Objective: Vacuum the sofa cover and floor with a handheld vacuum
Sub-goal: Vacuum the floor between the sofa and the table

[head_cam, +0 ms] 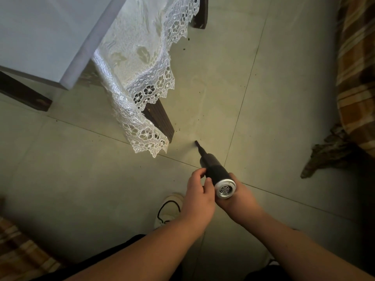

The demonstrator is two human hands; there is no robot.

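A black handheld vacuum (213,171) with a silver grilled rear end points down and away, its narrow nozzle tip close to the pale tiled floor (263,98). My right hand (239,196) grips the vacuum's body from below. My left hand (199,191) rests on its left side, fingers curled against the black barrel. A plaid sofa cover (357,74) hangs at the right edge, its dark fringe trailing on the floor. Small dark crumbs (184,49) lie scattered on the tiles beyond the nozzle.
A dark wooden table leg (160,120) stands just left of the nozzle, under a white lace cloth (142,63) hanging off the table. Another leg (200,15) is further back. My white shoe (169,209) is below my left hand. More plaid fabric (22,252) shows bottom left.
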